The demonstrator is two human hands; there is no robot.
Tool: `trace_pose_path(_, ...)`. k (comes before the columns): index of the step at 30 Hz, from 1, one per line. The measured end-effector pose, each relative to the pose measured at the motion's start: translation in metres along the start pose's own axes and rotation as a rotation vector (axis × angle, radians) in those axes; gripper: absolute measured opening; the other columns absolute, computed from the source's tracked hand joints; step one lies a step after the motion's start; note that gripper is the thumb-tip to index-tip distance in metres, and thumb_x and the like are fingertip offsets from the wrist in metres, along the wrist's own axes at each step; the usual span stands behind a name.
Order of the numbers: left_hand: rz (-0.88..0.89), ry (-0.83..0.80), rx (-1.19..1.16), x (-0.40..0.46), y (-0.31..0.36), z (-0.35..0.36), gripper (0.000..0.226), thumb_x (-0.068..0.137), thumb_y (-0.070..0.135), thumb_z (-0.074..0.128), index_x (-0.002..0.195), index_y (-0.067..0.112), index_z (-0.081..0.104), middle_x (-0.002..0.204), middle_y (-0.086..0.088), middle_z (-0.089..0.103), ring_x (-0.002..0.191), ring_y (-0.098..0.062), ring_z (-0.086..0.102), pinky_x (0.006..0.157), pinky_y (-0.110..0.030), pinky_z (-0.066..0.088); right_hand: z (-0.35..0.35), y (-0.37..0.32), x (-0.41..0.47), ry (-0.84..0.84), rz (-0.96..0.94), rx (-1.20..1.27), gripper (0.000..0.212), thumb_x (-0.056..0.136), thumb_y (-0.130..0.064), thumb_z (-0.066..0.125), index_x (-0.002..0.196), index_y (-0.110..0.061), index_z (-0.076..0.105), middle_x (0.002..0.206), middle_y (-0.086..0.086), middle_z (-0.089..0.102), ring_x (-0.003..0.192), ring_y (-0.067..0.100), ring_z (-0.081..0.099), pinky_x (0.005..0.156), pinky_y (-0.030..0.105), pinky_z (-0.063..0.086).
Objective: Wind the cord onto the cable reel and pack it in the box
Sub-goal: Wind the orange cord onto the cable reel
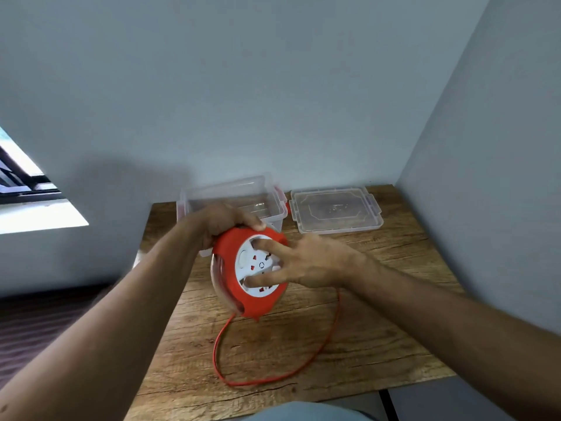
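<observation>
A round red cable reel with a white socket face is held tilted above the wooden table. My left hand grips its top rim. My right hand has its fingers spread and pushed into the openings of the white centre disc. A red cord leaves the reel's bottom and lies in a wide loop on the table toward me. A clear plastic box stands open behind the reel, partly hidden by my left hand.
The box's clear lid lies flat to the right of the box at the back of the table. Grey walls close the table in at the back and right. The table's left edge drops to a dark floor.
</observation>
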State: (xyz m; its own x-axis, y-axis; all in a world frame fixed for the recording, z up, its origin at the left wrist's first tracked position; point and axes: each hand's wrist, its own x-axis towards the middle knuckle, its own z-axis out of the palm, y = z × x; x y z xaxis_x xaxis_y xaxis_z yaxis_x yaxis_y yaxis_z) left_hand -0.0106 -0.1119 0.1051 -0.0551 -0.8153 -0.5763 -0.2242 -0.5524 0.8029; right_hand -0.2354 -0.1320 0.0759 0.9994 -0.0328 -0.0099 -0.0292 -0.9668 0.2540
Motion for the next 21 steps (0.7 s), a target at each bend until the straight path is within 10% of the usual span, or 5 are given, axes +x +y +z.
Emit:
trace_pose_path(4,0.045,0.134,-0.009,0.003,-0.003,0.005,0.045,0.061,0.02,0.091,0.1,0.0,0.079,0.095,-0.021,0.08,0.087,-0.04,0.078,0.079,-0.047,0.063,-0.005,-0.007,0.005,0.042,0.059,-0.002,0.06,0.089,-0.019,0.068,0.139,-0.043,0.044,0.135,0.02,0.047,0.062,0.032,0.066,0.044,0.036,0.052)
trace_pose_path(10,0.145,0.233,-0.073,-0.006,-0.004,0.015,0.011,0.071,0.01,0.085,0.08,0.006,0.08,0.077,-0.014,0.081,0.06,-0.026,0.076,0.052,-0.029,0.059,0.01,-0.014,0.01,0.15,0.218,-0.007,0.055,0.092,-0.039,0.063,0.141,-0.04,0.039,0.114,0.018,0.063,0.068,0.033,0.067,0.044,0.038,0.054)
trace_pose_path(21,0.538,0.485,-0.357,-0.007,-0.02,0.046,0.017,0.071,0.005,0.087,0.087,0.005,0.084,0.087,-0.021,0.08,0.083,-0.037,0.077,0.079,-0.056,0.062,0.003,-0.04,0.03,0.514,1.29,0.914,0.062,0.078,-0.052,0.072,0.127,-0.025,0.045,0.099,0.0,0.068,0.091,0.022,0.067,0.07,0.03,0.051)
